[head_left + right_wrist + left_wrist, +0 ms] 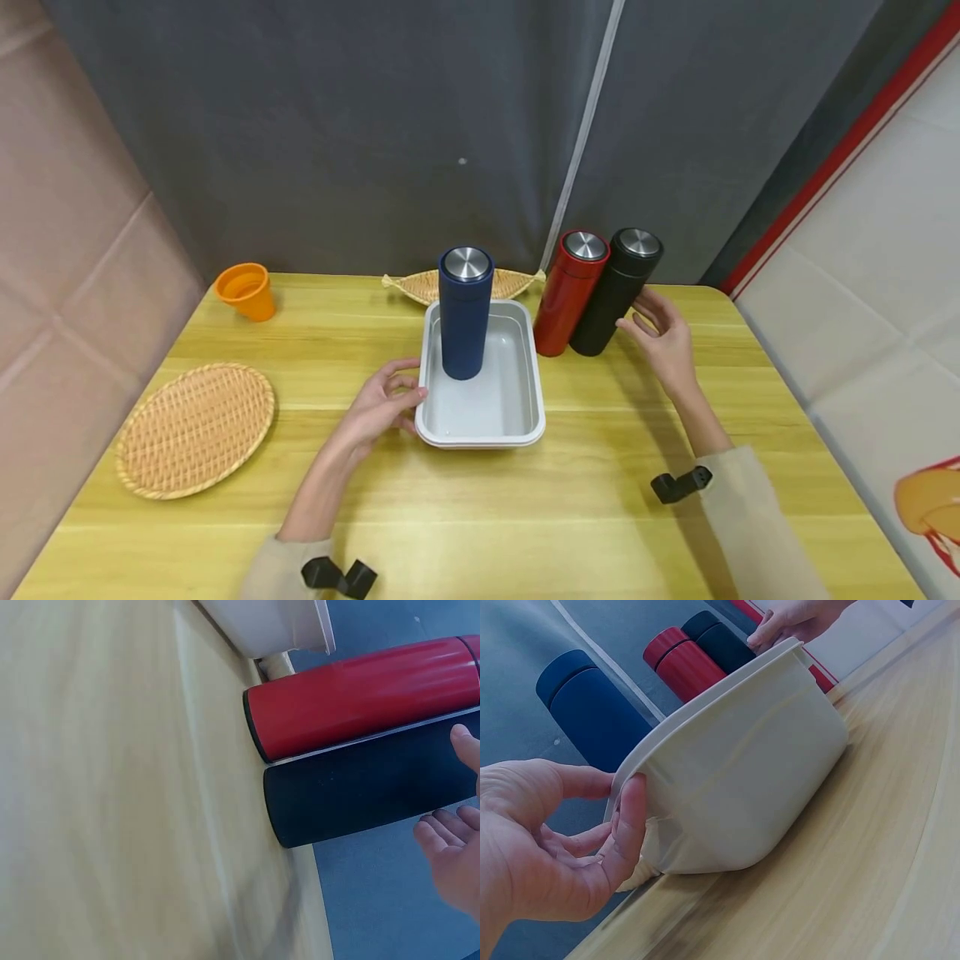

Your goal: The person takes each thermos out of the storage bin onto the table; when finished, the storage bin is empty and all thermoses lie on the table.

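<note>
A light grey plastic basin (512, 408) stands at the middle of the table, and a navy blue thermos (465, 321) with a steel-topped lid stands upright in it. My left hand (384, 402) pinches the basin's left rim between thumb and fingers, which the left wrist view shows close up. To the right of the basin, a red thermos (562, 304) and a black thermos (611, 304) stand side by side. My right hand (666, 340) is at the black thermos's right side, thumb and fingers spread apart; in the right wrist view the thumb tip overlaps the thermos body (360, 784).
Behind the basin lies a boat-shaped woven basket (416, 286), partly hidden. An orange cup (251, 292) sits at the back left, with an oval woven mat (198, 429) nearer on the left. A grey curtain (337, 142) hangs behind the table (517, 525).
</note>
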A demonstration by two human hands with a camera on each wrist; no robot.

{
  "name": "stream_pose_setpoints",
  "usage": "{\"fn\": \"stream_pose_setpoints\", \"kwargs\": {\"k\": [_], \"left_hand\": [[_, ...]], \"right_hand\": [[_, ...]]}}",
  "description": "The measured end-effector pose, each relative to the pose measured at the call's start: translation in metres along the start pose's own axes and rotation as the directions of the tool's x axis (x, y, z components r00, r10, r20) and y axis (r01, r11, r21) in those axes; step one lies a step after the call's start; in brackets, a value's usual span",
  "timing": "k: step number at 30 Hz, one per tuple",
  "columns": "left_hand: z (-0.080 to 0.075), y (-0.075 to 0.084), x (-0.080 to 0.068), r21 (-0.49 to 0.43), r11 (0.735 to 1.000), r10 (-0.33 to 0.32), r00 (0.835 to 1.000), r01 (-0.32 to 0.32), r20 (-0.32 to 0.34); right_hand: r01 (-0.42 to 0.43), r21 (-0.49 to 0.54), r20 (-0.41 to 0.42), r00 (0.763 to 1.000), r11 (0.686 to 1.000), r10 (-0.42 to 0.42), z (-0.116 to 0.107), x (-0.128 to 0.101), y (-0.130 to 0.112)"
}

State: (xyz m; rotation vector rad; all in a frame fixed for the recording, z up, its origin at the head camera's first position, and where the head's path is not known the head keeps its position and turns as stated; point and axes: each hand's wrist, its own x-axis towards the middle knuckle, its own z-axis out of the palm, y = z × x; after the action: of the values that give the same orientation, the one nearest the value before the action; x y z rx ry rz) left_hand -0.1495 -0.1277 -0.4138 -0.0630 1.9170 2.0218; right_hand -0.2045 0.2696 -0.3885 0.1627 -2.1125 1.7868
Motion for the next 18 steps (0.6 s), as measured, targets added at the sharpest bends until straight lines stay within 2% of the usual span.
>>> {"fn": "stream_pose_setpoints", "kwargs": {"k": [4,11,18], "left_hand": [[-0.001,-0.001,0.000,0.000,1.000,-0.003,1.000,0.003,-0.003],[0.000,0.000,0.000,0.004,1.000,-0.004,1.000,0.004,0.001],[0.000,-0.001,0.000,0.004,1.000,-0.006,1.000,0.006,-0.001]], "right_hand": [[-0.012,0.024,0.009,1.000,1.000,0.012,-0.002,-0.009,-0.001],[-0.021,-0.002,0.000,1.000,1.000,0.021,-0.002,-0.027,-0.008],[0.021,0.094,0.039,0.999,0.995,-0.025,0.012,-0.040,-0.020]]}}
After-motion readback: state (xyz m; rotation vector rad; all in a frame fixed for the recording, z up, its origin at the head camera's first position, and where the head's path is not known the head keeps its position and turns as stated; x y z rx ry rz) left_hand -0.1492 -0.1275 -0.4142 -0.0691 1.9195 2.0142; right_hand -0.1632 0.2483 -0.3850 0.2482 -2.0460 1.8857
